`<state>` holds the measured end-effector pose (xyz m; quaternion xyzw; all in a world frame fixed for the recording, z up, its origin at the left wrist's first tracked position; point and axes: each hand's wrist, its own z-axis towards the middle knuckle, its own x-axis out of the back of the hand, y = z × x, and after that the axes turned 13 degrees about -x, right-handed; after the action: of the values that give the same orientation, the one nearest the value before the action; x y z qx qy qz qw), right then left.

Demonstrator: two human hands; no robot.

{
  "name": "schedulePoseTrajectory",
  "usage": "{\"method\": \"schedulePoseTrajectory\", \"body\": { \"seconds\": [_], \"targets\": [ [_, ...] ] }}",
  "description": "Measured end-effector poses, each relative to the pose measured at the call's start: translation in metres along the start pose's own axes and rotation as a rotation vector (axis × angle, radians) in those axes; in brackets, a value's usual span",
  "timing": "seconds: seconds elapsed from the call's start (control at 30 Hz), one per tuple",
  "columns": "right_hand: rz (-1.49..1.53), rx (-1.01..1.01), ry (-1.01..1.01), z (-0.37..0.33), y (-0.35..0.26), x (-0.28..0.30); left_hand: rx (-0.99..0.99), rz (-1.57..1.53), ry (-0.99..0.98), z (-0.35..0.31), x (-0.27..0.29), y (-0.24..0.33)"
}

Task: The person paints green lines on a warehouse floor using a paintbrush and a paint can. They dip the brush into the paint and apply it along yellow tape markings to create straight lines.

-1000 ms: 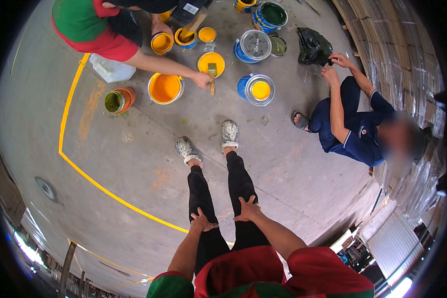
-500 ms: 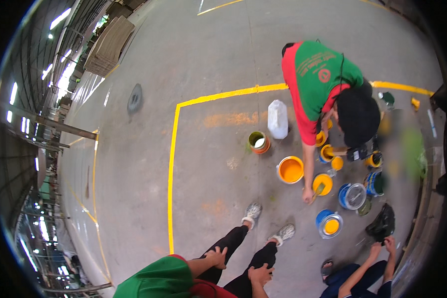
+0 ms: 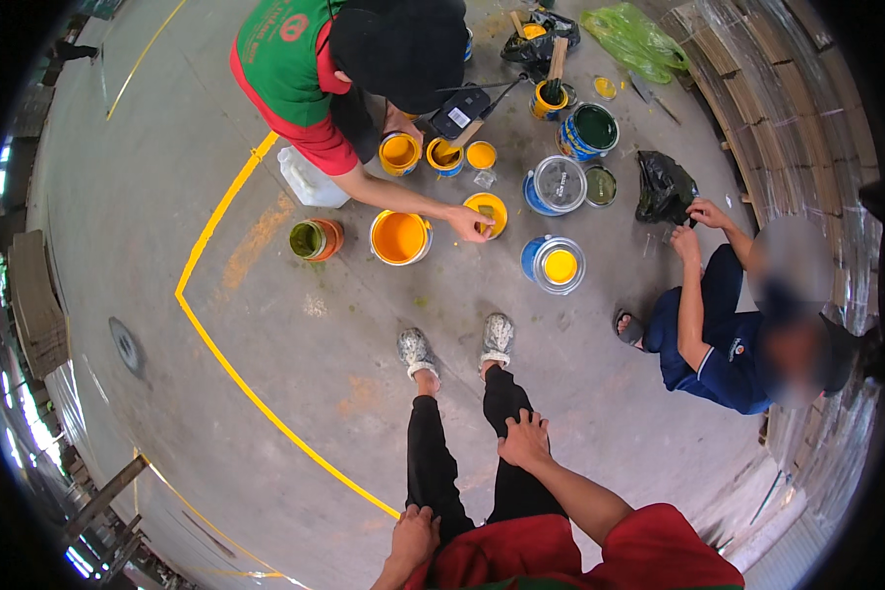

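My left hand (image 3: 416, 534) rests on the left leg of my black trousers (image 3: 431, 462), holding nothing, its fingers lying over the cloth. Farther forward, my right hand (image 3: 526, 440) lies on my right knee with the fingers spread. Beyond my grey-and-white shoes (image 3: 498, 334) several paint containers stand on the floor. Nearest are a blue can with yellow paint (image 3: 560, 265), a bucket of orange paint (image 3: 400, 238) and a tub of yellow paint (image 3: 490, 211). A co-worker in green and red (image 3: 300, 79) leans over them, one hand (image 3: 470, 223) at the yellow tub.
At right, a squatting person in navy (image 3: 718, 344) handles a black plastic bag (image 3: 665, 187). Stacked boards (image 3: 757, 79) line that side. A white jug (image 3: 310, 179) and a green-stained can (image 3: 317, 239) stand left of the buckets. A yellow floor line (image 3: 256, 398) runs along my left.
My view has swung to the right, bringing the squatting person and stacked boards fully in. Both my hands stay on my legs. The co-worker's hand remains by the yellow tub.
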<state>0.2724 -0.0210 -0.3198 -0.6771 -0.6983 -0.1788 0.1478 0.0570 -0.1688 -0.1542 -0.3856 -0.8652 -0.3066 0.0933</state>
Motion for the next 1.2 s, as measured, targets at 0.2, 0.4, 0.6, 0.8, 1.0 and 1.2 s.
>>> {"method": "schedulePoseTrajectory", "body": {
  "seconds": [0.2, 0.4, 0.6, 0.8, 1.0, 1.2],
  "targets": [
    [0.212, 0.367, 0.210, 0.000, 0.043, -0.012, -0.061, 0.080, 0.082, -0.004, -0.028, 0.021],
    [-0.014, 0.848, 0.178, 0.004, 0.086, -0.004, 0.115, -0.015, 0.146, 0.009, -0.059, 0.024],
    [-0.196, 0.592, -0.051, -0.012, 0.062, 0.074, 0.146, -0.211, 0.286, 0.020, -0.043, 0.008],
    [-0.286, 0.552, -0.037, -0.029, 0.034, 0.100, 0.116, -0.253, 0.336, 0.030, -0.036, -0.025],
    [-0.318, 0.513, -0.047, -0.045, 0.012, 0.080, 0.078, -0.319, 0.339, 0.010, -0.048, -0.057],
    [-0.329, 0.518, -0.054, -0.061, -0.018, 0.055, -0.035, -0.288, 0.272, 0.010, -0.058, -0.101]
  ]
}}
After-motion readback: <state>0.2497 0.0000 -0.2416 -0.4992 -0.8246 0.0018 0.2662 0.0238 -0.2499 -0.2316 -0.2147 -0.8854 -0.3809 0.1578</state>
